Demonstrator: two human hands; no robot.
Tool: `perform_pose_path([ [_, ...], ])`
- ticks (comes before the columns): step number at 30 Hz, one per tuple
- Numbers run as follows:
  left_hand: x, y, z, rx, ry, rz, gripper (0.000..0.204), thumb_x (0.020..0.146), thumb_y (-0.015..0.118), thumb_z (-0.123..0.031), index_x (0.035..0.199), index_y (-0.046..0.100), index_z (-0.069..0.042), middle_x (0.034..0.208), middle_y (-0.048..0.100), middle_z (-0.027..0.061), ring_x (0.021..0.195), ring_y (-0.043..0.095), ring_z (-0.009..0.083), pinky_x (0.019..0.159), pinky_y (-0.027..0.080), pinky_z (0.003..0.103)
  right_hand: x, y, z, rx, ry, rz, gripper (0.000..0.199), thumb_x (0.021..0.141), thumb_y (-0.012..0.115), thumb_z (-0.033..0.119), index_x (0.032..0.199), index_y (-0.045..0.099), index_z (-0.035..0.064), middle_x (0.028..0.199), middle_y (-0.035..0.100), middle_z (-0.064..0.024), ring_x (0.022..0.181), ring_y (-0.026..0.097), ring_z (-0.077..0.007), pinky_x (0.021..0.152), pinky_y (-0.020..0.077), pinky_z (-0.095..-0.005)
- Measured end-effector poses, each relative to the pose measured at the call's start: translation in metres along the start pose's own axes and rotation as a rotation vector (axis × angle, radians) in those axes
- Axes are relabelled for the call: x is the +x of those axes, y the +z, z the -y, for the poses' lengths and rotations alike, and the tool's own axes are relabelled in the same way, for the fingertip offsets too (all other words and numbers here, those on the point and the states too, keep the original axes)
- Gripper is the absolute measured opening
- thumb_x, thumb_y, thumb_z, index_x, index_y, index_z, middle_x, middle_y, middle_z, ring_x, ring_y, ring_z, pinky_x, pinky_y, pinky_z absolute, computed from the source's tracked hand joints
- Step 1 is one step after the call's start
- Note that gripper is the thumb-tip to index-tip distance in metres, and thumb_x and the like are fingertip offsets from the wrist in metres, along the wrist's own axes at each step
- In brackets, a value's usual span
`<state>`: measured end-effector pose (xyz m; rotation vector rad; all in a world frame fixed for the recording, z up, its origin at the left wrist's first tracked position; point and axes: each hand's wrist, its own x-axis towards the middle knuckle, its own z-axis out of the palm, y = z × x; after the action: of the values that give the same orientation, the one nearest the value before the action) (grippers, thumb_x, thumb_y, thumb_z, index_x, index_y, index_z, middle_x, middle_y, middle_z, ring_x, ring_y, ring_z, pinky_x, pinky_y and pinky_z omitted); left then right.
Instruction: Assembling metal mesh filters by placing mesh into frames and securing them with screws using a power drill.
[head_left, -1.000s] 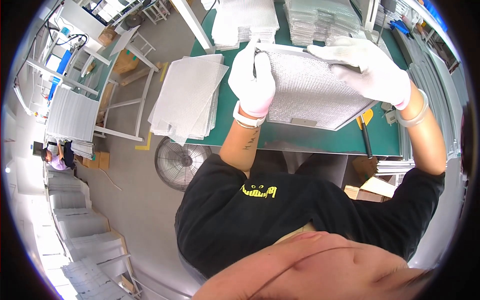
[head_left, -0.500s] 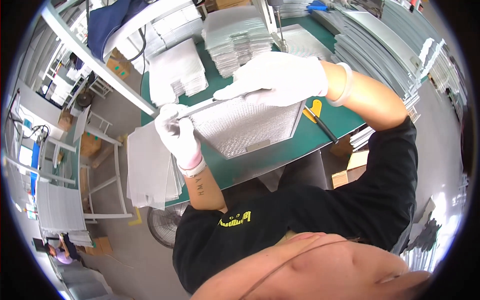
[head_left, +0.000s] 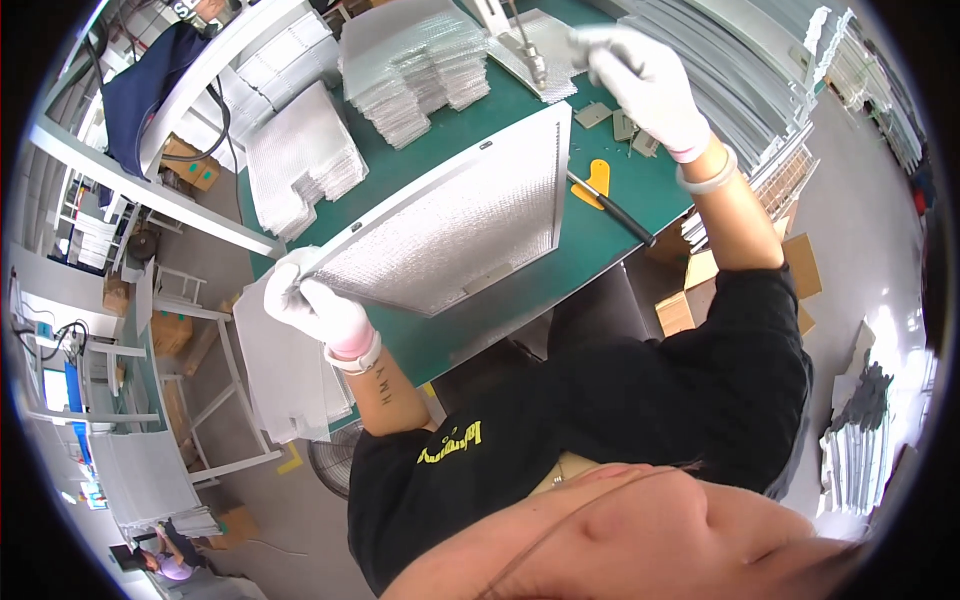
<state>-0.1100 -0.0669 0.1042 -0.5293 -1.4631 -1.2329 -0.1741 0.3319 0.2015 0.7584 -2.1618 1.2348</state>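
Note:
My left hand (head_left: pixel 318 305), in a white glove, grips the left corner of a silver framed mesh filter panel (head_left: pixel 450 235). The panel is tilted over the green table; dark oval slots show along its upper frame edge, and a small metal tab (head_left: pixel 487 277) sits on its lower edge. My gloved right hand (head_left: pixel 645 90) is off the panel, raised at the upper right near a hanging power screwdriver (head_left: pixel 537 68) and small grey metal plates (head_left: pixel 594 114). Its fingers are bent and blurred, so whether they hold anything cannot be made out.
Notched silver mesh sheets lie in a tall stack (head_left: pixel 415 65) and a lower stack (head_left: pixel 305 150) behind the panel. Thin pale sheets (head_left: pixel 285 350) overhang the table's left edge. A yellow scraper (head_left: pixel 597 180) and a black-handled tool (head_left: pixel 628 222) rest right of the panel. Long grey strips (head_left: pixel 730 110) fill the right side.
My right hand has let go of the panel's upper edge and moved up and right. My left hand still holds the panel, which now shows its whole upper frame edge. The view has shifted.

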Motion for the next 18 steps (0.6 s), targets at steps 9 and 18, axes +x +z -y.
perform_pose_path([
  [9,0.000,-0.007,-0.002,0.059,-0.027,-0.062,0.029,0.105,0.051,-0.026,0.122,0.046,-0.004,0.109,0.058,0.0144,0.095,0.063,0.0261,0.091,0.053,0.041,-0.113,0.025,-0.188,-0.493,0.071,0.888,0.058,0.063,0.086,0.019,0.118,0.069,0.0161,0.135,0.055,-0.0111,0.121,0.056,-0.0347,0.098,0.0499,-0.0433],
  [18,0.000,-0.005,-0.017,-0.011,-0.027,-0.048,0.021,0.101,0.044,-0.011,0.119,0.048,-0.001,0.113,0.054,0.0117,0.101,0.056,0.0213,0.094,0.045,0.036,-0.118,0.036,-0.197,-0.690,0.450,0.988,0.058,0.063,0.089,0.042,0.101,0.070,0.0024,0.117,0.065,-0.0157,0.106,0.063,-0.0379,0.089,0.0529,-0.0453],
])
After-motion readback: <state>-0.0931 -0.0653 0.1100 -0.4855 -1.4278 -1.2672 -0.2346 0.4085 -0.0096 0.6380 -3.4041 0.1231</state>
